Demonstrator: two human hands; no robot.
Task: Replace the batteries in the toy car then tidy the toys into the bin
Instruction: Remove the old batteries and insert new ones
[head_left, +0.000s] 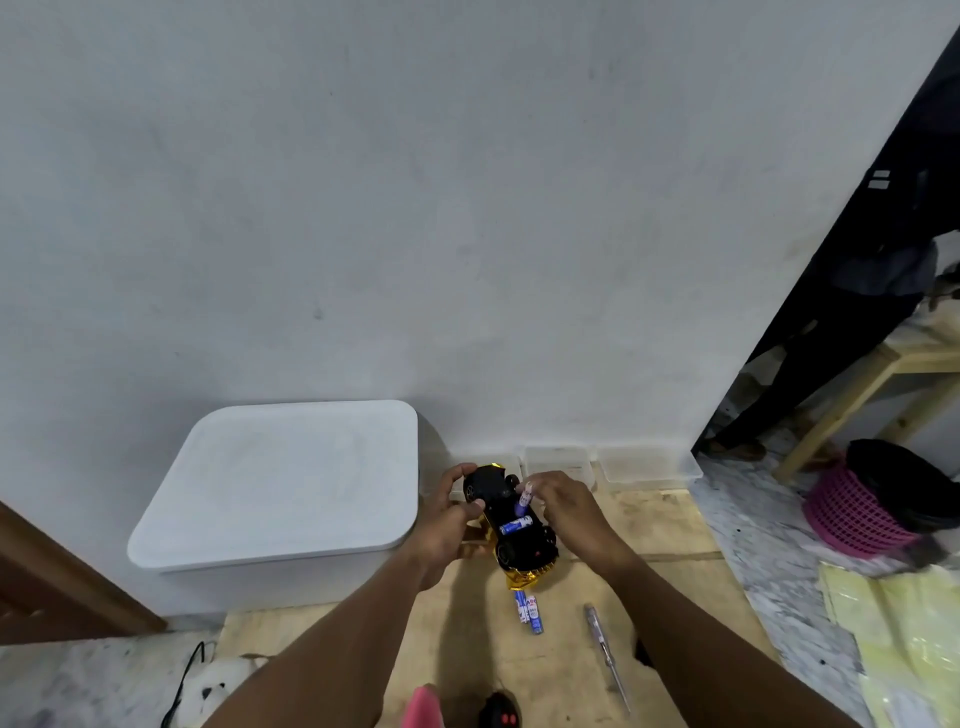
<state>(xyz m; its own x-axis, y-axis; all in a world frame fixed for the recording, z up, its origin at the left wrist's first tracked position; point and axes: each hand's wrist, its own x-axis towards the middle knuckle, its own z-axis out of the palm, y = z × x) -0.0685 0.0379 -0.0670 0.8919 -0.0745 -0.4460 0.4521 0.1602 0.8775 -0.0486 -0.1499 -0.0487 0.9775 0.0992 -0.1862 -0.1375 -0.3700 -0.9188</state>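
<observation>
A gold toy car (519, 545) is turned upside down, its black underside up, above the wooden board (649, 525). My left hand (452, 519) grips the car's far end. One blue battery (516, 525) lies in the open compartment. My right hand (566, 509) pinches a second blue battery (524, 498), held upright just above the compartment. Two more blue batteries (529, 612) lie on the board below the car. A white lidded bin (280, 488) stands to the left against the wall.
A screwdriver (605, 654) lies on the board to the right of the loose batteries. A black remote with red buttons (500, 713), a pink toy (422, 706) and a white plush toy (218, 683) sit near the bottom edge. At right stands a pink basket (857, 509).
</observation>
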